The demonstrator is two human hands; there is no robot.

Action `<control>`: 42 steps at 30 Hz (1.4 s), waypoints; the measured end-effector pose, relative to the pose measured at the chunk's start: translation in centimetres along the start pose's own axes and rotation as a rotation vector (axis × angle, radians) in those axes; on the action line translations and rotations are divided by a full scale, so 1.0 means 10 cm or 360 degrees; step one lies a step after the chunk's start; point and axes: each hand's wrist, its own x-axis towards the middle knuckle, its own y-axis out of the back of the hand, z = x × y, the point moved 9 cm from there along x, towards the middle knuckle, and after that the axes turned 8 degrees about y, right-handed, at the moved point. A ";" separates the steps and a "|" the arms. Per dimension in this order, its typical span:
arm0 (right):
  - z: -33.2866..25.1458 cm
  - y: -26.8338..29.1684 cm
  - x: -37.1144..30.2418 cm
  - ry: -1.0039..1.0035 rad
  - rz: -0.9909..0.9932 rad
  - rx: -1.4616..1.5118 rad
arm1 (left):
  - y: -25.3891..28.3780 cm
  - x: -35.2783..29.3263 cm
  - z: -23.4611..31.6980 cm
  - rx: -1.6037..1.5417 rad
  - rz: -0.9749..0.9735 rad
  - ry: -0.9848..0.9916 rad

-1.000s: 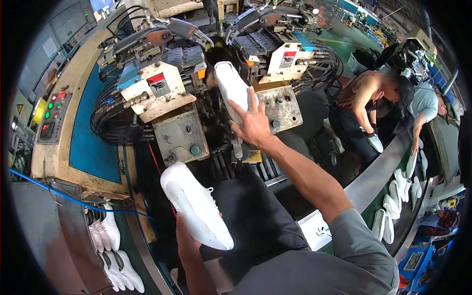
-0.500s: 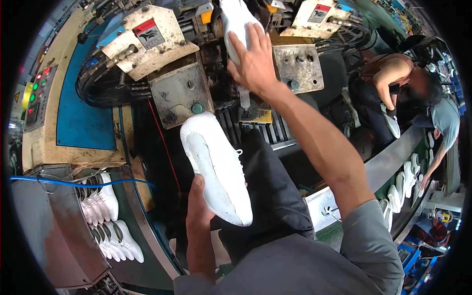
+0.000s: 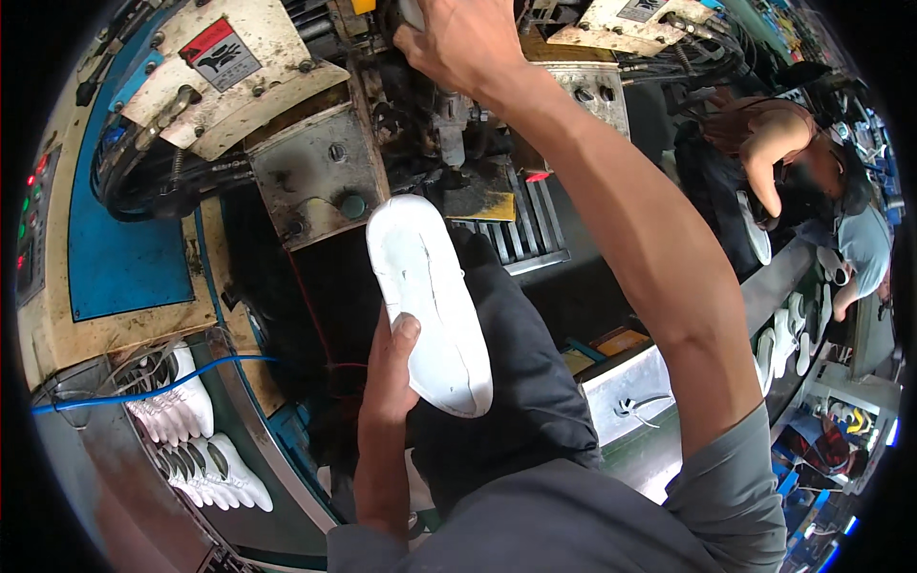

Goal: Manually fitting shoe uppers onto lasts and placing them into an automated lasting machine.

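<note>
My left hand (image 3: 387, 372) grips a white shoe (image 3: 430, 306) with its sole turned up. The thumb presses on the sole's edge, and the other fingers are hidden beneath. The sole has a line running along its length. At the top edge, my right hand (image 3: 468, 43) is at the machine, its thumb bent against a pale sliver of another white shoe (image 3: 412, 13). Most of that shoe and the other fingers of this hand lie outside the picture. Below the right hand stands the machine's dark, grimy metal post (image 3: 450, 134).
Control boxes (image 3: 320, 172) and hoses flank the machine. A panel with lit buttons (image 3: 31, 215) stands at far left. White shoes (image 3: 229, 468) sit in rows on a green conveyor, lower left. On the right, a co-worker (image 3: 764, 143) bends near another line of white shoes (image 3: 788, 334).
My right hand has moved up and left, and the shoe under it has left the machine's post. My left thumb has come onto the sole of its shoe. The view has shifted slightly.
</note>
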 end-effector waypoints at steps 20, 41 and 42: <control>-1.97 0.22 -2.62 -0.1721 -0.0559 0.2570 | 0.14 -0.85 -0.24 -0.0031 0.0023 -0.0160; -1.87 0.65 -4.65 -0.1879 -0.1056 0.2029 | 4.93 -5.91 -1.94 0.0536 0.2739 -0.0233; -1.61 0.71 -4.68 -0.1920 -0.0978 0.2014 | 5.06 -5.85 -1.93 0.0826 0.2810 0.0241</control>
